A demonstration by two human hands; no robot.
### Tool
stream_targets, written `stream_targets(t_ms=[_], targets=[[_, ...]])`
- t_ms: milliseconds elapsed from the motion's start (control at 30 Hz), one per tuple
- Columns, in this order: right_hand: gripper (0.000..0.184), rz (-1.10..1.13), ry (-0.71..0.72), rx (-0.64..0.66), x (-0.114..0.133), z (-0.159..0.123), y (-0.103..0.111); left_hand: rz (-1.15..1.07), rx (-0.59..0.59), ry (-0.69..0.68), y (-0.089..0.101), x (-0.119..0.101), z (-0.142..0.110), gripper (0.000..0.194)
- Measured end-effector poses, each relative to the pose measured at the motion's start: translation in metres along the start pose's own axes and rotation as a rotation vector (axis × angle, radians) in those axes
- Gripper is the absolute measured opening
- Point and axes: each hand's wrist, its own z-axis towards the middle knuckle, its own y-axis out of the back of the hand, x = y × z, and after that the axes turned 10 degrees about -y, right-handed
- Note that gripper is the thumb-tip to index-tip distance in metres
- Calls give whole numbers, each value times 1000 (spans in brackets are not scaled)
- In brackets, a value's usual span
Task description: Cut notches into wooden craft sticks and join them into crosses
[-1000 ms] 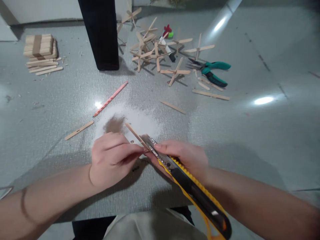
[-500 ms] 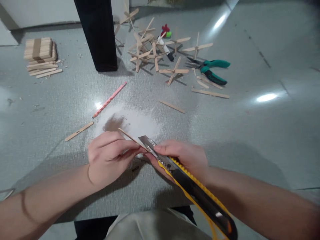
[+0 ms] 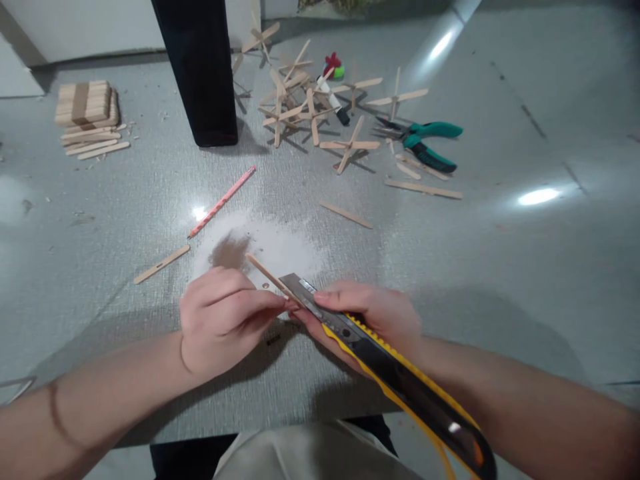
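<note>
A thin wooden stick (image 3: 265, 272) is pinched by the left hand (image 3: 223, 320) while the utility knife (image 3: 380, 363) – gripped shut in the right hand (image 3: 375, 320) – is laid against it, so the trimming cut appears in hand, and 1 steady, controlled slice is judged to be called for.

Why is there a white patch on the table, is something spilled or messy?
Yes. A pale, scuffed-looking patch with a brownish smudge marks the grey table, just beyond the left hand holding a wooden stick and the right hand holding the utility knife.

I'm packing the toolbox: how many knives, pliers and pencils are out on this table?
Utility knife, in the right hand: 1
Green-handled pliers: 1
Pink pencil: 1
Total: 3
</note>
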Motion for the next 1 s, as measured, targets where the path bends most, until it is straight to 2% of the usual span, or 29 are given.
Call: stream_targets(t_ms=[233,400,533,667,833,1000], targets=[[10,36,11,10,0,2,2,-20,-27,39,-1,-2,0,16],[19,50,-2,-26,-4,0,0,-1,-45,47,-4,0,0,15],[25,183,-127,-55,-7,-5,-4,10,-25,11,-4,4,-1,9],[25,314,-262,-21,-4,-7,-4,49,35,-81,-1,6,-1,5],[22,519,-530,67,2,-3,-1,87,-59,-30,-1,10,0,15],[22,584,-592,147,1,0,7,256,-89,-260,-2,19,1,20]])
